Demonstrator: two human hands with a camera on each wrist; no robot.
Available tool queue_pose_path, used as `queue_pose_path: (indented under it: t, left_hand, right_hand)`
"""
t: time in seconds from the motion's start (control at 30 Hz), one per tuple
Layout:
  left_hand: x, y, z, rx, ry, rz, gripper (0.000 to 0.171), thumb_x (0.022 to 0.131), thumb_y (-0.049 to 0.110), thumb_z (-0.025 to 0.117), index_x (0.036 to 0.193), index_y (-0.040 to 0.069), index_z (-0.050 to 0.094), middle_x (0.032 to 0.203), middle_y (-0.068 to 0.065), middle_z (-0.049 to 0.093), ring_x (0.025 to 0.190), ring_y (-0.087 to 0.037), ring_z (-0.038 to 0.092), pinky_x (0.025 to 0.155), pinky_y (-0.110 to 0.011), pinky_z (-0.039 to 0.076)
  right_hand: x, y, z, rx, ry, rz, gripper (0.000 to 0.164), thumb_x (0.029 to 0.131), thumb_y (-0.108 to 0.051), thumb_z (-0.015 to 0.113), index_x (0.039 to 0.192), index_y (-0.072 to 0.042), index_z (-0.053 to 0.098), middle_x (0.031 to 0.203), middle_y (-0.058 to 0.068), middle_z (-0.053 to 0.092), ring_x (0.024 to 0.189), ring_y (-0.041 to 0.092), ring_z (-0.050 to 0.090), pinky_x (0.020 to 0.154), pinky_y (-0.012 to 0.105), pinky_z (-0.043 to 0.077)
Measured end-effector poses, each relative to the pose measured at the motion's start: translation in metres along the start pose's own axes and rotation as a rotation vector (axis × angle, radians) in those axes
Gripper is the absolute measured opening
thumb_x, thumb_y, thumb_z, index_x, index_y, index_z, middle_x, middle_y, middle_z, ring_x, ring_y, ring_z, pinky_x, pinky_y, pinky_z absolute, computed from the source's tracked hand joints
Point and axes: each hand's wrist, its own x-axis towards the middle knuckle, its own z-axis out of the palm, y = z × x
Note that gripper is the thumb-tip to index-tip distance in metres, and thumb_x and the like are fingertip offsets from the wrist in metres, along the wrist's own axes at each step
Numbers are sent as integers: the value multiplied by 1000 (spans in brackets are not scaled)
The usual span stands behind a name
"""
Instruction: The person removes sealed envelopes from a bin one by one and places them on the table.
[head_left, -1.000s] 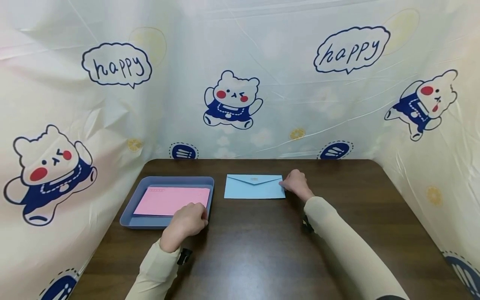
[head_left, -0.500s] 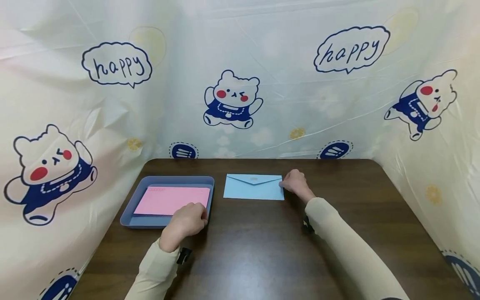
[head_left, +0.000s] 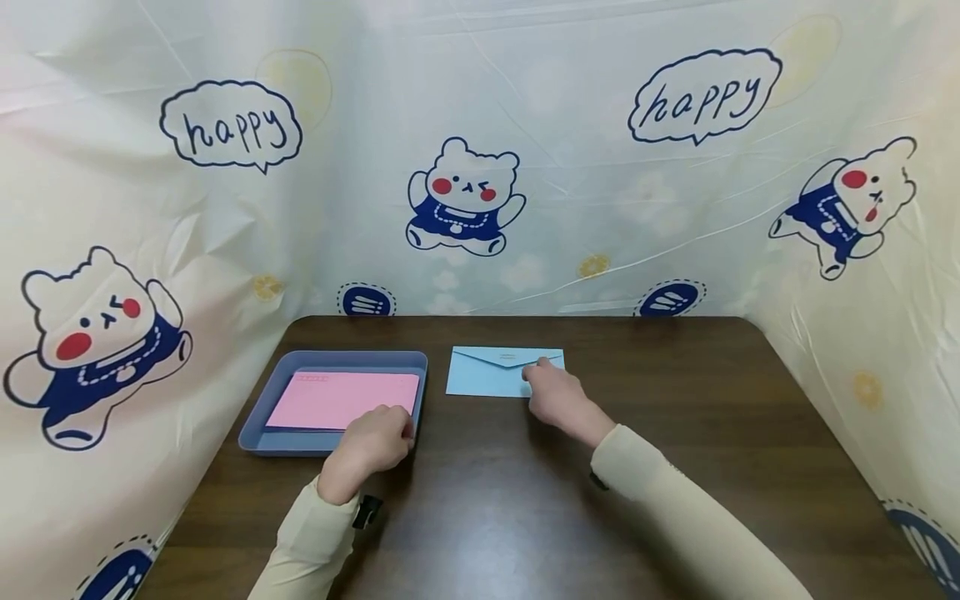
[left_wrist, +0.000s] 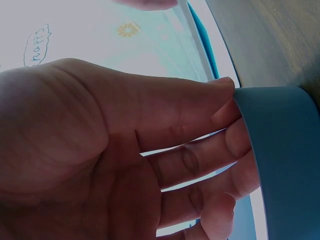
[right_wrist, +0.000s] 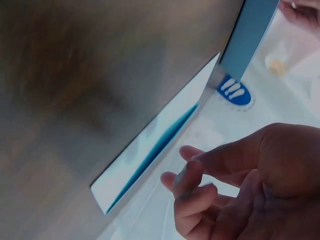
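Observation:
A blue-grey tray point(head_left: 258, 446) at the left of the table holds pink envelopes point(head_left: 337, 398), stacked flat. My left hand point(head_left: 375, 437) grips the tray's right front edge; in the left wrist view, the thumb and fingers point(left_wrist: 187, 107) meet its wall point(left_wrist: 285, 150). To the right of the tray lies a light blue envelope point(head_left: 483, 379), flap side up. Over its right part hovers my right hand point(head_left: 558, 396). In the right wrist view, that hand's fingers are loosely bent and hold nothing, with a gap between them and the blue envelope point(right_wrist: 155, 140).
The dark brown wooden table point(head_left: 480, 500) stretches in front of and right of the envelope. A pale curtain point(head_left: 562, 208) with printed bears closes in the back and both sides.
The blue envelope shifted slightly left under my right hand. That hand has since let go of its right edge and moved left and nearer me. My left hand stays put.

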Motion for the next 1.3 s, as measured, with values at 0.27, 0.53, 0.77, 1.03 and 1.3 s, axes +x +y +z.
queue_pose_path:
  t: [0.27,0.53,0.77,1.03,1.3]
  left_hand:
    - [-1,-1,0,-2,8,4,4,95,6,73,91,5,71,78,-5,60,71,-23,56,67,-42,52]
    - [-1,0,-2,-10,-1,-8,6,95,7,74,93,3,72,78,-5,60,71,-24,56,66,-41,52]
    - [0,1,-1,-6,-2,-4,5,95,7,74,93,4,72,79,-5,60,72,-23,56,67,-41,52]
    - [-1,0,1,-5,11,11,5,95,6,73,91,4,72,78,-4,60,71,-22,56,66,-41,52]
    - [-1,0,0,-23,5,9,5,95,7,74,94,3,72,78,-5,60,71,-23,56,67,-41,53]
  right_hand:
    - [-10,-9,13,-7,-61,-11,47,98,1,58,144,-6,61,131,22,54,68,26,54,55,37,47]
    - [-14,-6,22,-22,-89,-18,53,96,5,56,147,-7,57,139,27,49,62,27,52,52,37,44]
    - [-14,-2,23,-19,-137,-10,53,96,4,59,147,-5,56,132,25,49,67,26,51,54,37,43]
    - [-6,3,24,-29,-149,-7,56,96,1,58,152,-7,51,140,25,47,75,28,54,58,39,45]
    - [-5,-2,21,-23,-147,-7,56,97,2,56,152,-5,51,144,26,46,77,30,56,59,41,48]
